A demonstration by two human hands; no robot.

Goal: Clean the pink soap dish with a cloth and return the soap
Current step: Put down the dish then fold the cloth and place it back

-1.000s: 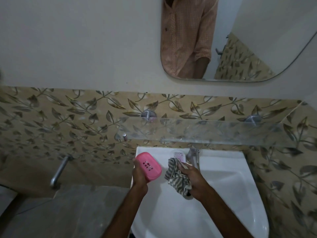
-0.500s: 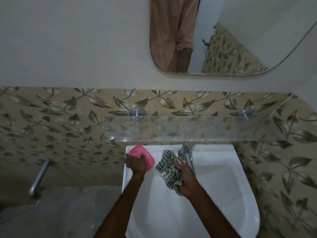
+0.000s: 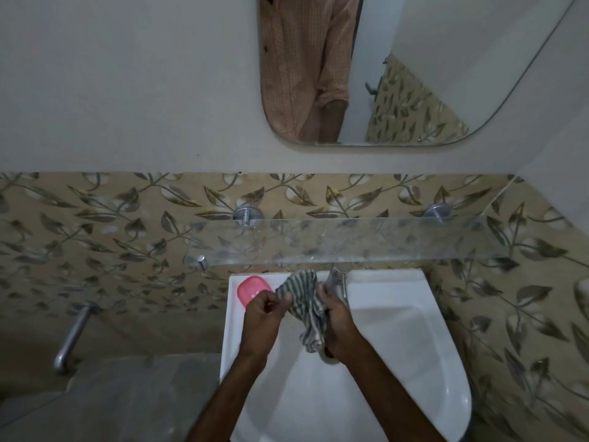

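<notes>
Dim bathroom: plain wall above, leaf-patterned tiles [image 3: 127, 224] below. One white sink [image 3: 398, 330] against the tiles, with one chrome tap [image 3: 338, 282] at its back edge. One clear glass shelf [image 3: 350, 240] just above the sink, carried on two round metal mounts. One mirror [image 3: 414, 74] higher up, reflecting an orange checked shirt and a forearm. One more metal spout [image 3: 75, 336] on the tiled wall to the left, well apart from the sink.

One pink soap dish [image 3: 251, 290], lying on the sink's back left corner, partly hidden behind the left hand. Soap not visible anywhere.

One striped grey-and-white cloth [image 3: 307, 309], stretched between both hands over the basin. Left hand [image 3: 263, 317] pinching one corner of the cloth with its fingertips; right hand [image 3: 339, 323] clenched around the bunched rest of it, beside the tap.

No brand, label or writing legible on anything.
</notes>
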